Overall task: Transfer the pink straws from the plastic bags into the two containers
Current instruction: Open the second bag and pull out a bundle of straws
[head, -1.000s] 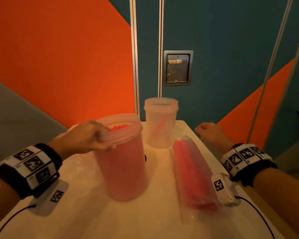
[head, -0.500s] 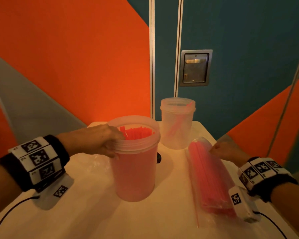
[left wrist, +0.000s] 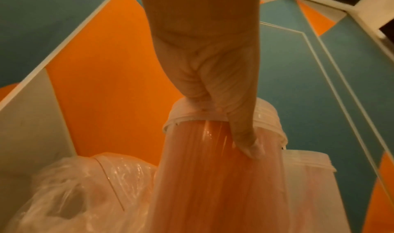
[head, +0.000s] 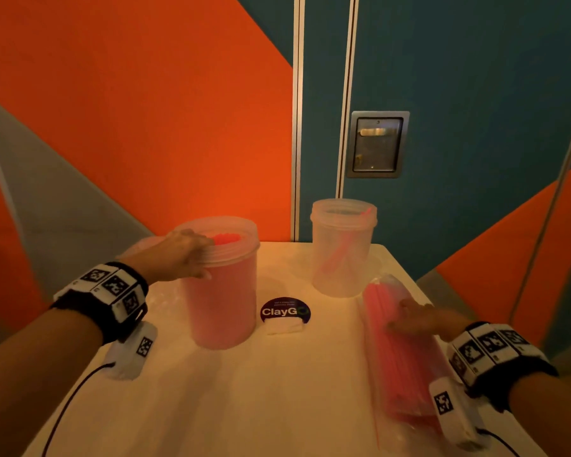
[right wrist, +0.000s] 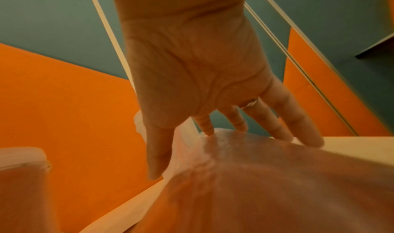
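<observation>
A clear container packed with pink straws point(head: 223, 291) point(left wrist: 215, 177) stands left of centre on the white table point(head: 244, 400). My left hand point(head: 182, 255) point(left wrist: 215, 91) grips its rim, thumb down the outside. A second clear container point(head: 342, 249) at the back holds a few pink straws. A plastic bag of pink straws point(head: 396, 354) point(right wrist: 266, 182) lies along the table's right side. My right hand point(head: 419, 319) point(right wrist: 213, 115) reaches onto it with fingers spread and nearly straight, fingertips point(right wrist: 315, 140) touching the plastic.
A crumpled empty plastic bag point(left wrist: 70, 194) lies behind the full container at the left. A round dark ClayGo sticker point(head: 285, 312) sits mid-table. The table's right edge is close to the bag. An orange and teal wall with a metal recessed handle point(head: 377, 144) stands behind.
My right hand has moved from beyond the table's right edge onto the straw bag. The left hand has shifted the full container to the left, uncovering the sticker.
</observation>
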A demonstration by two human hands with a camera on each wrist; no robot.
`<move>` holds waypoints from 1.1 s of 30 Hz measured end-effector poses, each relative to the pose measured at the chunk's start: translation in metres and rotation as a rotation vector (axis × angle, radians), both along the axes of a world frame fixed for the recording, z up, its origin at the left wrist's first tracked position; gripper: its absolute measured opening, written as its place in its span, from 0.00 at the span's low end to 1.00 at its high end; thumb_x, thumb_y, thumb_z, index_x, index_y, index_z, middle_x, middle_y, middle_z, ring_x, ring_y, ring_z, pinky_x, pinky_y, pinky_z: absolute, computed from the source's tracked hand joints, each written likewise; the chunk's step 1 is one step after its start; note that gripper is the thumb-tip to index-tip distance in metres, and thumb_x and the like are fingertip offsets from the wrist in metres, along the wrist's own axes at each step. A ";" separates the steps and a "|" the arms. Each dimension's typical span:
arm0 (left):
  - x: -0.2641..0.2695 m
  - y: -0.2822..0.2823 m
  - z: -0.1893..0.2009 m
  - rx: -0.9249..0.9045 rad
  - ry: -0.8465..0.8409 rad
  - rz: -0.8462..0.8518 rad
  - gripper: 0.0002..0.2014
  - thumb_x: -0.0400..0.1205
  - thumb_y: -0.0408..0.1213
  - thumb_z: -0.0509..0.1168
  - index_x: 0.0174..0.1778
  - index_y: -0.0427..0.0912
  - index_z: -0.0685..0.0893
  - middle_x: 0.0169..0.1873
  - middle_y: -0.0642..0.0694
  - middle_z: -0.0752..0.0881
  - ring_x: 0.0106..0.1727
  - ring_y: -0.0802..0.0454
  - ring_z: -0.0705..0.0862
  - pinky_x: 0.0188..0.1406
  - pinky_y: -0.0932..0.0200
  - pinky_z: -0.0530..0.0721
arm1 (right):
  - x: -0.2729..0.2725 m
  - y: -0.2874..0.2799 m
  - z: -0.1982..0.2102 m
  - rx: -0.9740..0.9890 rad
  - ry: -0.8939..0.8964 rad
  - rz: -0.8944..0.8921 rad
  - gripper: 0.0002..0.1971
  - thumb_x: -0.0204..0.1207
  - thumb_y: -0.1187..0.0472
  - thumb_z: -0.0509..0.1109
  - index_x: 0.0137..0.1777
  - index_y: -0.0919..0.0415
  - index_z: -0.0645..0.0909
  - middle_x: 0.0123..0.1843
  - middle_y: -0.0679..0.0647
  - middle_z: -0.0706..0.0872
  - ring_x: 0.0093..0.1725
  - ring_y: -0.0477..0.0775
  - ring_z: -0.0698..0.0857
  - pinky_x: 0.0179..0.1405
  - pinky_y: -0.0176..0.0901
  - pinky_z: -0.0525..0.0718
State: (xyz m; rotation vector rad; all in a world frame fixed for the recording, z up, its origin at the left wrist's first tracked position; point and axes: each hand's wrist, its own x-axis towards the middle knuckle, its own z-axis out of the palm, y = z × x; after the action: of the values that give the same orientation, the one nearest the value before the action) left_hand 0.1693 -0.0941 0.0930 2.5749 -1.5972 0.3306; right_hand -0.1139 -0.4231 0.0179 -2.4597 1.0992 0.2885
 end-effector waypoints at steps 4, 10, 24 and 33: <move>-0.005 -0.018 -0.004 -0.048 0.001 0.128 0.24 0.74 0.47 0.73 0.63 0.50 0.74 0.59 0.47 0.78 0.65 0.46 0.70 0.60 0.53 0.62 | -0.008 0.008 0.000 0.079 -0.030 0.026 0.50 0.71 0.41 0.71 0.82 0.59 0.45 0.80 0.59 0.61 0.76 0.60 0.67 0.73 0.54 0.72; -0.051 -0.032 -0.024 -0.260 -0.272 0.003 0.37 0.63 0.44 0.75 0.67 0.55 0.66 0.69 0.43 0.73 0.68 0.42 0.69 0.59 0.36 0.67 | 0.002 0.047 0.000 0.165 -0.083 0.035 0.53 0.69 0.41 0.73 0.83 0.55 0.40 0.81 0.60 0.52 0.78 0.66 0.62 0.67 0.58 0.77; -0.156 -0.030 -0.137 0.279 0.235 -0.003 0.44 0.77 0.64 0.59 0.80 0.62 0.36 0.81 0.53 0.33 0.83 0.45 0.45 0.72 0.35 0.68 | 0.075 0.095 0.033 -0.207 -0.483 0.181 0.25 0.77 0.55 0.66 0.74 0.56 0.70 0.71 0.57 0.77 0.67 0.60 0.77 0.65 0.51 0.79; -0.066 0.061 -0.191 0.763 0.493 0.291 0.35 0.70 0.79 0.42 0.64 0.69 0.78 0.81 0.64 0.48 0.77 0.61 0.60 0.60 0.14 0.61 | 0.142 -0.009 0.085 -0.642 -0.426 0.218 0.45 0.72 0.52 0.73 0.81 0.60 0.50 0.84 0.57 0.52 0.83 0.64 0.47 0.79 0.61 0.55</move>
State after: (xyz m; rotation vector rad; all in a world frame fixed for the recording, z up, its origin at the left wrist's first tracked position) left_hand 0.1028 -0.0332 -0.0976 3.0358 -1.3163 -1.0158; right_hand 0.0277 -0.4322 0.1028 -2.9920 0.8175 -0.5975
